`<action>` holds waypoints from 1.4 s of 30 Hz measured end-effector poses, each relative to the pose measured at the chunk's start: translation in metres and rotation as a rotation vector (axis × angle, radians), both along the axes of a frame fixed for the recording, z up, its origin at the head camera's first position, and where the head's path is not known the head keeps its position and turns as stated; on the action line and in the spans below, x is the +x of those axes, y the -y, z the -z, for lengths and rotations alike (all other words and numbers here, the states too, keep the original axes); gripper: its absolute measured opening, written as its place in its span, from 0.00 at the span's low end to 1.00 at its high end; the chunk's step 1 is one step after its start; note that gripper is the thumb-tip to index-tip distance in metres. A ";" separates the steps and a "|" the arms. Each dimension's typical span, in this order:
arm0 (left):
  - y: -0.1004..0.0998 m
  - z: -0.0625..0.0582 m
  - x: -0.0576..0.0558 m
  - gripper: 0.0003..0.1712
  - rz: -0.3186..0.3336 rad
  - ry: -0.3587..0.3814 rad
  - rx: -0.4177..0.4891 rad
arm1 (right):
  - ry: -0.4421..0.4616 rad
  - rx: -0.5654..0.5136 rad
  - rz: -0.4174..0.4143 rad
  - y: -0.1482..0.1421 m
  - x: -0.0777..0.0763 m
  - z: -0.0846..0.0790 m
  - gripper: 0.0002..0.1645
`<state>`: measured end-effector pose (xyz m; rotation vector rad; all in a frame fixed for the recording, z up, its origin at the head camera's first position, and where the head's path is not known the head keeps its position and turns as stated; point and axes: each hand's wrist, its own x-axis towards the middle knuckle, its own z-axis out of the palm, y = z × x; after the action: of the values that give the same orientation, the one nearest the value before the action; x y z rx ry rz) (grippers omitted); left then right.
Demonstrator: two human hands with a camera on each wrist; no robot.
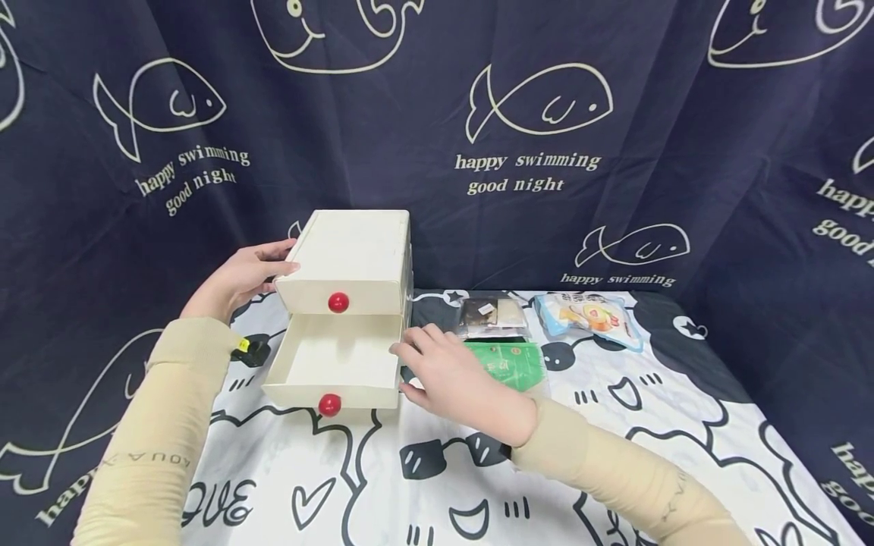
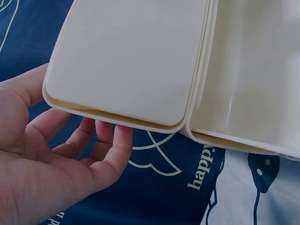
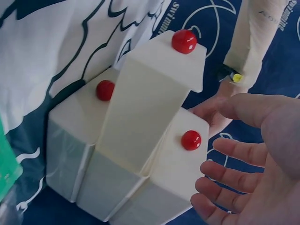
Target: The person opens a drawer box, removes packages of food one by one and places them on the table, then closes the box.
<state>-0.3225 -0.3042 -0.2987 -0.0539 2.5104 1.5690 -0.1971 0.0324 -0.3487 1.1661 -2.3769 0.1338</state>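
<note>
At the left edge of the white table with black cartoon prints [image 1: 392, 504], reaching inward, cream long sleeve with dark lettering [image 1: 146, 440]. Beyond its cuff, left hand [image 1: 239, 277], open, thumb and fingers loosely bent, fingertips against the left side of the cabinet's top tier. At the wrist, small black device with yellow mark [image 1: 253, 350]. Near the table's back left corner, upright, white plastic three-drawer cabinet with red ball knobs [image 1: 358, 246]. Top drawer closed; beneath, white rectangular middle drawer [image 1: 341, 353] pulled well out, flat white floor in view; bottom drawer closed, visible from the right wrist. Just beside the middle drawer's right wall, right hand [image 1: 454, 379], open, fingers slightly bent; contact with the wall impossible to tell. Along the back edge, clear plastic packet with dark brown and beige contents [image 1: 492, 317]; in front, flat green plastic packet [image 1: 512, 365], partly behind the right hand. Near the back right corner, blue-and-white plastic bag with orange picture [image 1: 594, 315].
</note>
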 end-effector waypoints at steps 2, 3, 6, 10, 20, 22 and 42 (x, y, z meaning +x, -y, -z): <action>0.000 0.000 0.000 0.43 0.000 -0.002 0.002 | 0.000 -0.008 -0.016 0.004 0.002 -0.002 0.25; 0.000 0.000 0.001 0.43 0.000 -0.004 0.003 | -0.001 -0.009 -0.022 0.005 0.004 -0.004 0.25; 0.001 0.001 0.000 0.43 0.001 -0.004 0.006 | -0.008 -0.012 -0.045 0.011 0.007 -0.005 0.26; 0.001 0.002 0.000 0.43 0.000 0.003 0.004 | -0.034 -0.017 -0.090 0.020 0.010 -0.004 0.26; 0.001 0.002 -0.002 0.43 -0.005 0.011 -0.002 | -0.059 -0.007 -0.164 0.039 0.017 0.008 0.28; 0.001 0.002 -0.002 0.43 -0.005 0.009 -0.003 | -0.065 -0.001 -0.178 0.043 0.018 0.010 0.28; 0.003 0.004 -0.003 0.43 0.004 -0.019 -0.007 | -0.141 0.102 -0.294 0.077 0.010 0.041 0.17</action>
<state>-0.3252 -0.3073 -0.3027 -0.0355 2.5288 1.5658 -0.1868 -0.0447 -0.3900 1.5173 -2.1012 0.0262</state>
